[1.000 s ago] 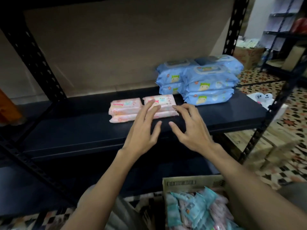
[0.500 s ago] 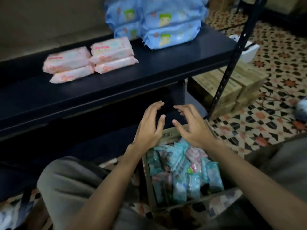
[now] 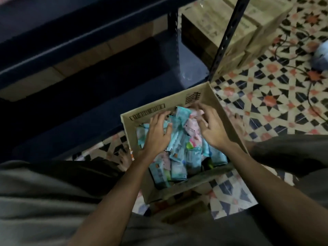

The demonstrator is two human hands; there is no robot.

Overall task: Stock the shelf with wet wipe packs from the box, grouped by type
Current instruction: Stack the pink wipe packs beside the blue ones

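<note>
An open cardboard box [image 3: 160, 108] stands on the floor between my knees. It holds several teal wet wipe packs [image 3: 177, 158] and a few pink packs [image 3: 192, 126] in a loose heap. My left hand [image 3: 157, 134] lies with spread fingers on the teal packs at the box's left side. My right hand [image 3: 212, 127] reaches over the pink pack near the far wall, its blurred fingertips touching the pack. Neither hand holds a pack. The stocked shelf top is out of view.
The dark blue shelf board edge [image 3: 88, 41] and a perforated upright post [image 3: 229, 38] lie just beyond the box. Sealed cartons [image 3: 221, 23] are stacked behind the post. A cable [image 3: 309, 96] runs over the patterned tile floor at right.
My view has dropped from the shelf to the box. Both hands left the pink packs on the shelf and came down into the box onto the loose packs.
</note>
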